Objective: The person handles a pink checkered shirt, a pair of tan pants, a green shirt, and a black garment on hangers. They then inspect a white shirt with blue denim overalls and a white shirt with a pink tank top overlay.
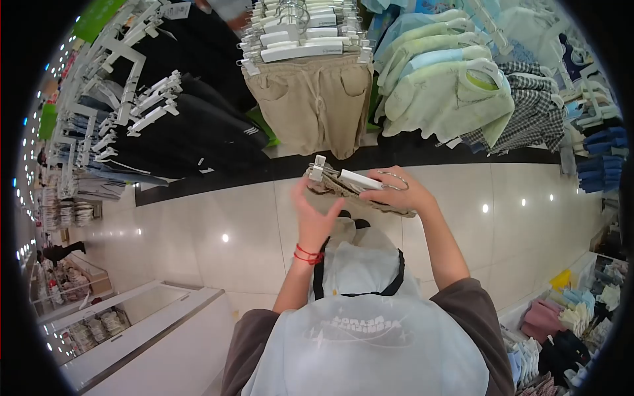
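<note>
A white clip hanger (360, 179) with a metal hook is held in front of my body, and a beige garment (389, 206) hangs from it. My right hand (399, 191) is closed round the hanger near its hook. Beside the hanger's left clip is my left hand (316, 211), with thumb and fingers spread; its fingertips are slightly blurred near the clip. Beyond my hands, beige shorts (317, 102) hang on white hangers at the front of a rack.
Black trousers (191, 132) hang at the left, pale green tops (449, 99) and checked garments (525, 112) at the right. A white counter (158, 336) stands at the lower left. Folded clothes (545, 320) lie at the lower right. A person (64, 251) is at the far left.
</note>
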Motion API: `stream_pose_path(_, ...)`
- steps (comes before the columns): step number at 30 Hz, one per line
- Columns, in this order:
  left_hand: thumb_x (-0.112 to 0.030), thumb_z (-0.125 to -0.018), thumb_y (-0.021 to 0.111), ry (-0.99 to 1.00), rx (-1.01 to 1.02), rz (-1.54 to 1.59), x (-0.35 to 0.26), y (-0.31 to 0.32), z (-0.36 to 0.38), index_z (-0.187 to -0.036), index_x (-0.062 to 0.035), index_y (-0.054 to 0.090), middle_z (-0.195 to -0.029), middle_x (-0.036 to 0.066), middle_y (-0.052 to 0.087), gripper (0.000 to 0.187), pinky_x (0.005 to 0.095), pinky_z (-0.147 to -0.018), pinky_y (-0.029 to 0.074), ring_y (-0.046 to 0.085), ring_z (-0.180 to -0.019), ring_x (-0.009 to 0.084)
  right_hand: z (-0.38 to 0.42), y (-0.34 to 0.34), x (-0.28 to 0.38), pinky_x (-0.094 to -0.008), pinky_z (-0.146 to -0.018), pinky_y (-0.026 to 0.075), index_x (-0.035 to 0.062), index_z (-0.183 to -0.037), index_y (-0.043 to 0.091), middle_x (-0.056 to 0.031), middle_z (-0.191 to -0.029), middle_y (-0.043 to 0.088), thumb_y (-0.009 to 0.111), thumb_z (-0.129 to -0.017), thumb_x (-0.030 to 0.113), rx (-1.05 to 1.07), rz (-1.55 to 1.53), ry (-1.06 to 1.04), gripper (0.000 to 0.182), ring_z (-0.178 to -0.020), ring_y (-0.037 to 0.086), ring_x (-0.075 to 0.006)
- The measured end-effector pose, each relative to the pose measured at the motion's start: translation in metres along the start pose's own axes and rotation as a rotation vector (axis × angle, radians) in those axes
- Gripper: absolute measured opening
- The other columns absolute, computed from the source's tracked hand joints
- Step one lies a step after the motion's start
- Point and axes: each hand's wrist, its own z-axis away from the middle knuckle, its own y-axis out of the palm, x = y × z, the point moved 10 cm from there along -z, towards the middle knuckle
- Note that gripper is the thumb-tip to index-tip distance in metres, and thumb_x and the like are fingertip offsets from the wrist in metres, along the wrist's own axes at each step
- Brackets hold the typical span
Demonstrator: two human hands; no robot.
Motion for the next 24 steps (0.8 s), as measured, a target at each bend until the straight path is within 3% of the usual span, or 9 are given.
stream_pose_path(1,-0.012,-0.073,0.069,0.042,-0.078,-0.065,-0.010,-0.017,-0.017,-0.110,-0.0005,0.049,-0.087,0.008,0.057,0.043,0.0301,-0.083,0.043,0.055,-0.085,0.0194,0.001,-0.002,0.006,-0.0323,-0.063,0.044,0.0030,-0.089,0.062,-0.0133,-0.075,0.060,0.069,-0.070,0.036,-0.019,0.031,-0.045,0.039,-0.070,0.056,-0.0245)
stream_pose_path(3,-0.011,-0.073,0.070,0.003,0.021,-0.016,0.007,-0.021,-0.029,-0.108,-0.0009,0.050,-0.086,0.006,0.056,0.042,0.0287,-0.082,0.043,0.054,-0.084,0.0163,0.003,-0.004,0.010,-0.0330,-0.063,0.045,0.0046,-0.088,0.063,-0.0132,-0.074,0.060,0.069,-0.069,0.040,-0.035,0.093,-0.103,0.041,-0.070,0.057,-0.0254)
stream_pose_path(5,-0.011,-0.073,0.070,-0.148,0.371,0.216,0.045,0.009,-0.020,-0.103,-0.0014,0.051,-0.081,0.004,0.055,0.037,0.0261,-0.073,0.044,0.053,-0.076,0.0131,-0.001,-0.006,0.006,-0.0336,-0.063,0.045,0.0066,-0.087,0.065,-0.0126,-0.074,0.061,0.070,-0.066,0.044,-0.035,0.156,-0.133,0.043,-0.071,0.057,-0.0266)
stream_pose_path(8,-0.009,-0.075,0.067,-0.289,0.618,0.183,0.043,0.018,-0.013,-0.093,-0.0017,0.052,-0.071,0.000,0.052,0.026,0.0219,-0.059,0.040,0.046,-0.063,0.0081,-0.003,-0.012,0.009,-0.0346,-0.063,0.045,0.0078,-0.084,0.065,-0.0114,-0.074,0.061,0.070,-0.064,0.047,-0.097,0.303,-0.169,0.044,-0.072,0.058,-0.0275)
stream_pose_path(11,-0.010,-0.073,0.067,-0.287,0.519,0.252,0.056,0.016,-0.011,-0.088,0.0013,0.054,-0.065,0.007,0.052,0.023,0.0252,-0.051,0.036,0.043,-0.055,0.0137,-0.002,-0.017,0.020,-0.0352,-0.062,0.045,0.0076,-0.081,0.064,-0.0096,-0.073,0.061,0.070,-0.064,0.047,-0.109,0.364,-0.119,0.043,-0.071,0.058,-0.0274)
stream_pose_path(14,-0.008,-0.073,0.067,-0.292,0.442,0.314,0.071,0.013,-0.012,-0.087,-0.0001,0.054,-0.061,0.004,0.048,0.021,0.0234,-0.048,0.031,0.037,-0.051,0.0096,-0.005,-0.020,0.026,-0.0326,-0.065,0.043,0.0067,-0.081,0.063,-0.0101,-0.072,0.061,0.070,-0.068,0.035,-0.059,0.295,-0.046,0.032,-0.069,0.057,-0.0263)
stream_pose_path(17,-0.007,-0.074,0.066,-0.369,0.395,0.362,0.080,0.001,-0.018,-0.086,-0.0009,0.054,-0.060,-0.001,0.046,0.017,0.0219,-0.047,0.029,0.035,-0.052,0.0056,-0.016,-0.019,0.006,-0.0351,-0.068,0.043,0.0070,-0.082,0.061,-0.0106,-0.072,0.060,0.070,-0.067,0.031,0.007,0.298,-0.094,0.029,-0.074,0.055,-0.0271)
stream_pose_path(21,-0.006,-0.075,0.065,-0.380,0.354,0.360,0.105,-0.005,-0.026,-0.082,-0.0008,0.053,-0.061,-0.004,0.043,0.015,0.0203,-0.048,0.029,0.034,-0.054,0.0039,-0.018,-0.034,0.014,-0.0362,-0.068,0.042,0.0084,-0.083,0.061,-0.0092,-0.071,0.058,0.069,-0.068,0.029,-0.201,0.436,-0.156,0.027,-0.075,0.054,-0.0279)
stream_pose_path(24,-0.007,-0.080,0.060,-0.372,0.378,0.322,0.121,0.000,-0.041,-0.086,-0.0014,0.052,-0.071,-0.005,0.050,0.012,0.0182,-0.056,0.034,0.040,-0.063,0.0024,-0.026,-0.047,0.032,-0.0356,-0.073,0.042,0.0096,-0.081,0.061,-0.0071,-0.071,0.059,0.068,-0.069,0.033,-0.393,0.534,-0.284,0.027,-0.073,0.055,-0.0264)
